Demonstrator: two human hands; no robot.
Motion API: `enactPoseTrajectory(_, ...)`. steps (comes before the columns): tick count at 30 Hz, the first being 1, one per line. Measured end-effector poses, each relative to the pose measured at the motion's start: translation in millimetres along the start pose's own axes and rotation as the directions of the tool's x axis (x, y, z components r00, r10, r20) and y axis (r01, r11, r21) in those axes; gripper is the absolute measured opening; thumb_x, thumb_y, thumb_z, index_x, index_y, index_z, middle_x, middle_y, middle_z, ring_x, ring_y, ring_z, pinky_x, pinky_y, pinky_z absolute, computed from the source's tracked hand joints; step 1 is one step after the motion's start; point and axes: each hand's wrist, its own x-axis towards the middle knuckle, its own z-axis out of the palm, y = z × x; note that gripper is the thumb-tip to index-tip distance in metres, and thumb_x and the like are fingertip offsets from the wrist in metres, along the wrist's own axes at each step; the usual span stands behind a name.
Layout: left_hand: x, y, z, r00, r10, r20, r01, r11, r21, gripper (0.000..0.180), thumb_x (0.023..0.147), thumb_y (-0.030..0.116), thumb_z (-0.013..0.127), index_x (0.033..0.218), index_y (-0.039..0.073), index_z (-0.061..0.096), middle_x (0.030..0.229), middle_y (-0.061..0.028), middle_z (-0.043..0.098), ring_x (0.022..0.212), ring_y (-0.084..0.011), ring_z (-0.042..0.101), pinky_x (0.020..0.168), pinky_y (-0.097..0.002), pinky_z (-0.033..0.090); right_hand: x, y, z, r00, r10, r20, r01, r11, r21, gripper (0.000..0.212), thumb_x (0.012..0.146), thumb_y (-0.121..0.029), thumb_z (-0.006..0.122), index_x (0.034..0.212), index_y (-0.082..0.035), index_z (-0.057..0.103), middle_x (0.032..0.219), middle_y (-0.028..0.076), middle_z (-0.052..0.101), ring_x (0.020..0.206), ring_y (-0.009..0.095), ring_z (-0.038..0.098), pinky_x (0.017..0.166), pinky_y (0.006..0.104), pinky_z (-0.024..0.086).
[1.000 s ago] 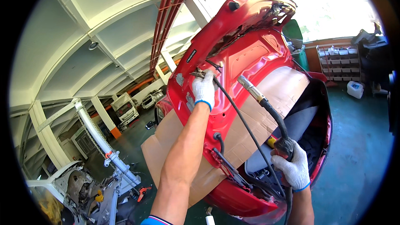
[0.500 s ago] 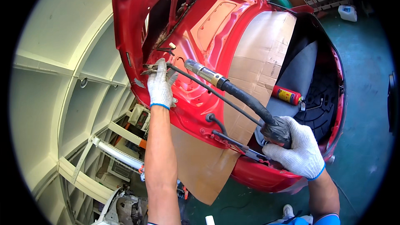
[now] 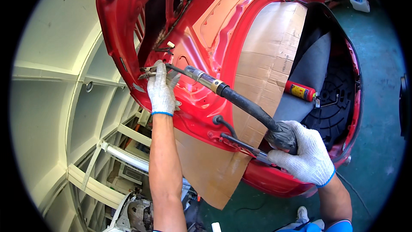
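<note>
My left hand point(image 3: 162, 92), in a white knit glove with a blue cuff, is closed around a metal earth clamp point(image 3: 147, 72) at the edge of the raised red trunk lid point(image 3: 199, 66). A black cable point(image 3: 175, 68) runs from the clamp towards the torch. My gloved right hand point(image 3: 308, 154) grips the taped black handle of a welding torch point(image 3: 245, 101). The torch's metal nozzle points up and left towards my left hand, over the lid's inner panel. Part of the clamp is hidden behind my left fingers.
Brown cardboard point(image 3: 268, 56) covers the trunk opening beside the lid. Inside the trunk lie a red fire extinguisher point(image 3: 299, 90) and a grey mat point(image 3: 310, 75). A lid strut point(image 3: 244, 146) stands near my right hand. Pale metal ribbed panels point(image 3: 47, 116) rise on the left.
The lid and clamp have shifted left in the picture as the view moved. The torch nozzle has come closer to the cable near my left hand. Both hands keep their grip.
</note>
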Motion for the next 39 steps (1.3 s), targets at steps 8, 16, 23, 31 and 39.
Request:
enactPoseTrajectory(8, 5, 6, 3, 1.000, -0.010, 0.024, 0.010, 1.000, -0.024, 0.038, 0.105, 0.037, 0.071, 0.123, 0.004, 0.067, 0.111, -0.0070, 0.070, 0.097, -0.0233, 0.072, 0.084, -0.0392, 0.063, -6, -8, -11, 0.995, -0.019, -0.094, 0.016, 0.999, -0.032, 0.051, 0.081, -0.013, 0.089, 0.125, 0.003, 0.066, 0.096, 0.011, 0.078, 0.087, 0.018, 0.077, 0.084, 0.0337, 0.060)
enactPoseTrajectory(16, 22, -2, 16, 1.000, -0.013, -0.004, 0.011, 0.933, -0.359, 0.029, 0.112, 0.028, 0.059, 0.117, 0.001, 0.068, 0.119, -0.0226, 0.073, 0.106, -0.0316, 0.073, 0.093, -0.0415, 0.063, -36, -22, -36, 0.950, 0.149, -0.273, -0.108, 0.981, 0.158, 0.047, 0.077, 0.004, 0.079, 0.123, 0.002, 0.067, 0.105, 0.007, 0.075, 0.097, 0.013, 0.069, 0.092, 0.0310, 0.056)
enactPoseTrajectory(23, 13, -15, -6, 0.994, -0.037, 0.104, 0.079, 0.901, -0.427, 0.035, 0.109, 0.033, 0.066, 0.129, 0.005, 0.066, 0.121, -0.0180, 0.074, 0.107, -0.0276, 0.073, 0.094, -0.0403, 0.062, -69, -12, -54, 0.901, 0.234, -0.367, -0.186, 0.969, 0.162, 0.051, 0.074, 0.004, 0.078, 0.124, 0.003, 0.067, 0.103, 0.009, 0.075, 0.096, 0.016, 0.072, 0.092, 0.0354, 0.059)
enactPoseTrajectory(31, -23, -31, 6, 0.993, -0.109, 0.047, 0.119, 0.904, -0.410, 0.035, 0.101, 0.021, 0.078, 0.131, 0.008, 0.065, 0.113, -0.0054, 0.073, 0.095, -0.0168, 0.073, 0.076, -0.0294, 0.062, -82, -23, -54, 0.875, 0.254, -0.413, -0.228, 0.967, 0.113, 0.054, 0.070, -0.001, 0.073, 0.123, 0.003, 0.064, 0.099, 0.011, 0.072, 0.089, 0.017, 0.068, 0.079, 0.0312, 0.056)
enactPoseTrajectory(39, -66, -54, 5, 0.989, -0.150, -0.009, 0.143, 0.958, -0.247, 0.061, 0.101, 0.030, 0.078, 0.149, 0.002, 0.053, 0.121, -0.0079, 0.069, 0.103, -0.0151, 0.069, 0.076, -0.0276, 0.059, -74, -38, -28, 0.919, 0.137, -0.369, -0.118, 0.990, 0.073, 0.053, 0.074, -0.007, 0.072, 0.126, 0.003, 0.063, 0.097, 0.014, 0.072, 0.071, 0.017, 0.065, 0.061, 0.0296, 0.054)
